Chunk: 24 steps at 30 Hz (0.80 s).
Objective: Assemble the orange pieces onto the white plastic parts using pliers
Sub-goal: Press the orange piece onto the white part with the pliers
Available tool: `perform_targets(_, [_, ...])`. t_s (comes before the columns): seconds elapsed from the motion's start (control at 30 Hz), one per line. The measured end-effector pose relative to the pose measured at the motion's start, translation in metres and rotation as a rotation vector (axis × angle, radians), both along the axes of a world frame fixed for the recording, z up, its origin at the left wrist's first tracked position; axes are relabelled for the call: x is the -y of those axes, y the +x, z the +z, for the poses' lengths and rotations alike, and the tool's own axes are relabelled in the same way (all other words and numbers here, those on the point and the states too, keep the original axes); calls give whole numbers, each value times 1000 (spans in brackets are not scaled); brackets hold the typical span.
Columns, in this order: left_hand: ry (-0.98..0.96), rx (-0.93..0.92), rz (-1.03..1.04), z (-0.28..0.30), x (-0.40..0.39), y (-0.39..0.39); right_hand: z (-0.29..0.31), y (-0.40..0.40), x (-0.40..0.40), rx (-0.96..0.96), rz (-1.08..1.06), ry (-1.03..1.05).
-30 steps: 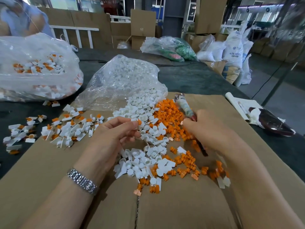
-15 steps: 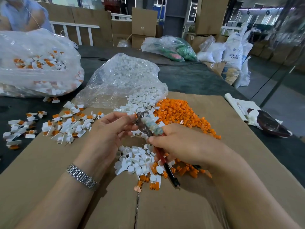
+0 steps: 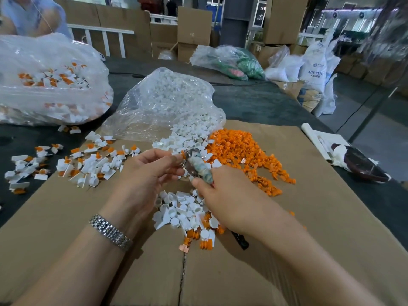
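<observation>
The left hand [image 3: 152, 171] pinches a small part at its fingertips, above the cardboard sheet [image 3: 66, 217] that covers the worktop [image 3: 265, 102]. The part is mostly hidden; an orange edge shows at the plier tip. The right hand [image 3: 229, 202] is clamped on the pliers [image 3: 198, 167], whose taped head meets that part. Whether the plier tips are closed cannot be told.

Landmark: the cardboard sheet. The loose orange pieces [image 3: 240, 149] lie on its far side. The white plastic parts [image 3: 183, 208] lie near its centre, under the hands. The assembled units [image 3: 88, 162] lie at its far-left edge.

Risks:
- Excess squeeze may crack the white part.
- A tilted plier head may seat the orange piece crooked.
- A slip may pinch the left fingertips, which sit just beside the tip.
</observation>
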<state>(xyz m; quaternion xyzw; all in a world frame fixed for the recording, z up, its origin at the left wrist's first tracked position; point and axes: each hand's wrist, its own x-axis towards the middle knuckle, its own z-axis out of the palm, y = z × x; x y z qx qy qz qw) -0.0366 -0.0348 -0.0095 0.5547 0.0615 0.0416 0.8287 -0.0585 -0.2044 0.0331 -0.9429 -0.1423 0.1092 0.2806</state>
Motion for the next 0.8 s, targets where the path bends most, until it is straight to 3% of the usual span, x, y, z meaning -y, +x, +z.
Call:
perform_targets(0.27, [74,31,50,-2,-4,1,15,2,17,-115,18,81])
perform_targets(0.33, [253,38,196,-4,-10,1,19,12,30,-87,-49,65])
perform_targets(0.43, [666,66,452,-6,-19,2,11,40,52,45,-212,3])
perform_targets(0.53, [962,121,553,-4,-21,2,-2,63,71,78,-360,-117])
perform_targets(0.67, [1017,206,253,-5,-8,1,-22,72,74,147,-448,-346])
perform_targets(0.8, [1157,251,-40,-17,7,1,-38,73,66,214,-403,-434])
